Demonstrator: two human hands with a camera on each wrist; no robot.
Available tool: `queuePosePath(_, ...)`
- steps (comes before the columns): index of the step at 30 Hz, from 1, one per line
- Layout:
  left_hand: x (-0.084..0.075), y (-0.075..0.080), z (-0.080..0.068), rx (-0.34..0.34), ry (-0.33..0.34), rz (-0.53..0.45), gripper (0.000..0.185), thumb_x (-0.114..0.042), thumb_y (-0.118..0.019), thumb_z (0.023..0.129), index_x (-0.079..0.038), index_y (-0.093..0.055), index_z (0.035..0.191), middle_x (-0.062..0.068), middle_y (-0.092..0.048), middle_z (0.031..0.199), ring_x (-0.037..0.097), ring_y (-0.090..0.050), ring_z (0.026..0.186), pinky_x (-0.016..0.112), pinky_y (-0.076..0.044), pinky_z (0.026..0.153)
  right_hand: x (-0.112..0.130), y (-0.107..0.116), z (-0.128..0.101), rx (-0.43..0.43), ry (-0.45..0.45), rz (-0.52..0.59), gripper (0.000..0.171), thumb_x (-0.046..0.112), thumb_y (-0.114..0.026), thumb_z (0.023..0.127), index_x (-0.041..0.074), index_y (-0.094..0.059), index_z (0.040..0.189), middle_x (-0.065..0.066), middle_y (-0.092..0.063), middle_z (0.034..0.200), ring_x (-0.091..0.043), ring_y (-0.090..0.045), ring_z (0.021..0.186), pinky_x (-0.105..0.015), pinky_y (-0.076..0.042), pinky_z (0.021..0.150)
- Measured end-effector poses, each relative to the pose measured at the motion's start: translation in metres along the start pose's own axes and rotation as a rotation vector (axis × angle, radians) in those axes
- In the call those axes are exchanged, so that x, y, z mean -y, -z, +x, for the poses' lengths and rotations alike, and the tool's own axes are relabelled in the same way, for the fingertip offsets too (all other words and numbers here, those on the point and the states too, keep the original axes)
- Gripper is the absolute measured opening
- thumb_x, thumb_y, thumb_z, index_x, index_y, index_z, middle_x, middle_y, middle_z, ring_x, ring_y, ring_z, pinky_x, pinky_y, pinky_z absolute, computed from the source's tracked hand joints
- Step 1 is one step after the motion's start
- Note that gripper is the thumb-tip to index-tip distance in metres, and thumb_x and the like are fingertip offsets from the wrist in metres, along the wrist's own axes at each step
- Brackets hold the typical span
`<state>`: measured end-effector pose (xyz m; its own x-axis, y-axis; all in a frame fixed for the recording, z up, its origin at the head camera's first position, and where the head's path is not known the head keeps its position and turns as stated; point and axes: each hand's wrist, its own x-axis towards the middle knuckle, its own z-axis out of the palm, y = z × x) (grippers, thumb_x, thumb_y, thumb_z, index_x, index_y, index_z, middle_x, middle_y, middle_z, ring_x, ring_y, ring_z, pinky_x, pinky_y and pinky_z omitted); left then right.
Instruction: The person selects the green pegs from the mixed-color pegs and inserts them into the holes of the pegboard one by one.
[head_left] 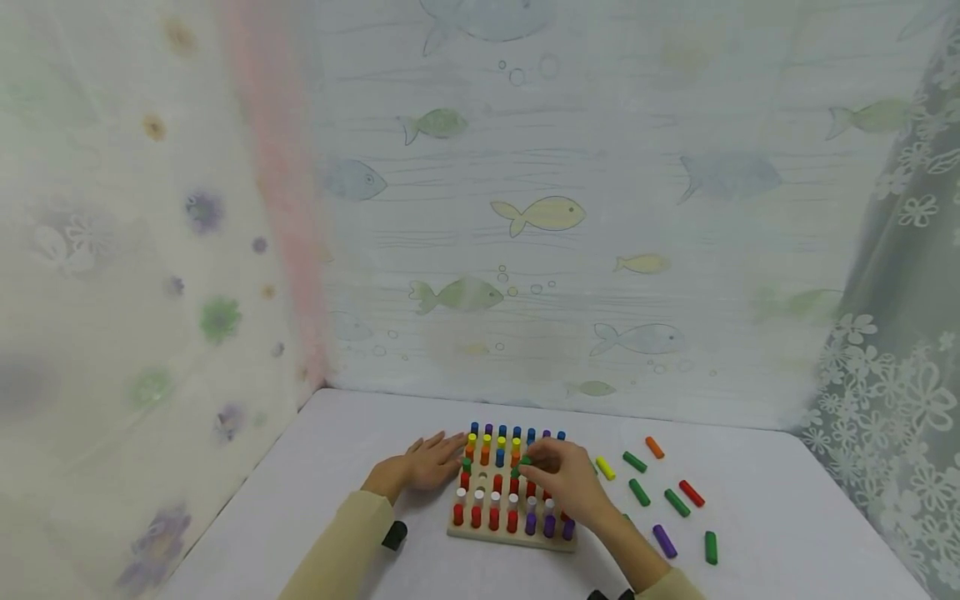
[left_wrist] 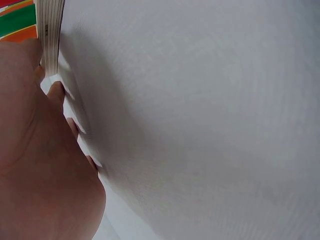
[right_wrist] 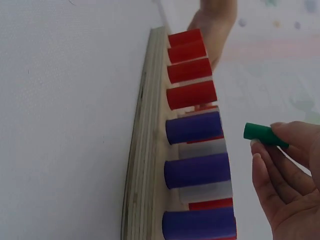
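Note:
A wooden pegboard (head_left: pixel 512 540) on the table carries rows of coloured pegs: blue, yellow, orange, green, red, white and purple. My right hand (head_left: pixel 572 482) pinches a green peg (right_wrist: pixel 257 131) between thumb and fingertips. In the right wrist view that peg is held off the board, beyond the tops of the purple pegs (right_wrist: pixel 197 170). My left hand (head_left: pixel 435 463) lies with fingers stretched out at the board's left side. In the left wrist view its thumb side meets the board's layered edge (left_wrist: pixel 49 35). Two bare holes show in the board's left-middle part.
Loose pegs lie on the white table to the right, among them a purple peg (head_left: pixel 664 541), a red peg (head_left: pixel 692 492), an orange peg (head_left: pixel 655 447) and several green ones. A patterned fish curtain (head_left: pixel 525 333) hangs behind the table; other curtains flank it.

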<state>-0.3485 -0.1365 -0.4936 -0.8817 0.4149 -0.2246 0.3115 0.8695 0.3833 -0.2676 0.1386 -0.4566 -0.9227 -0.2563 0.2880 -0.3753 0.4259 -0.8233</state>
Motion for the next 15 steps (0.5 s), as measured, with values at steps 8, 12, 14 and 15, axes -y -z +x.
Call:
queuePosePath(8,0.010,-0.007,0.009,0.008,-0.003,-0.012,0.059,-0.044,-0.040,0.109,-0.025,-0.029,0.163,-0.002,-0.027,0.169,0.028,-0.013,0.158,0.058,-0.005,0.126,0.001,-0.012,0.006,-0.023,0.039,-0.029,0.019,0.015,-0.077,0.092,0.003,-0.072,0.106,-0.002,-0.076,0.098,-0.011,-0.071,0.085,-0.021,-0.059,0.076)
queuePosePath(12,0.011,-0.008,0.011,0.012,-0.007,-0.013,0.059,-0.043,-0.041,0.109,-0.024,-0.029,0.163,0.000,-0.028,0.169,0.029,-0.014,0.158,0.059,-0.006,0.126,-0.002,-0.017,0.011,-0.016,0.049,-0.046,0.019,0.014,-0.076,0.093,0.002,-0.072,0.107,-0.002,-0.077,0.097,-0.012,-0.071,0.083,-0.021,-0.058,0.075)
queuePosePath(14,0.009,-0.007,0.009,0.014,-0.005,-0.013,0.059,-0.043,-0.041,0.109,-0.024,-0.029,0.163,0.001,-0.028,0.169,0.030,-0.014,0.158,0.059,-0.005,0.126,-0.003,-0.019,0.013,-0.016,0.052,-0.058,0.018,0.013,-0.075,0.094,0.002,-0.072,0.108,-0.002,-0.077,0.098,-0.012,-0.071,0.083,-0.021,-0.059,0.076)
queuePosePath(15,0.009,-0.006,0.009,0.016,-0.006,-0.013,0.059,-0.043,-0.041,0.109,-0.023,-0.029,0.163,0.001,-0.028,0.169,0.030,-0.013,0.158,0.059,-0.005,0.126,-0.004,-0.020,0.014,-0.018,0.052,-0.068,0.018,0.012,-0.075,0.094,0.002,-0.073,0.108,-0.002,-0.077,0.098,-0.011,-0.071,0.083,-0.021,-0.059,0.076)
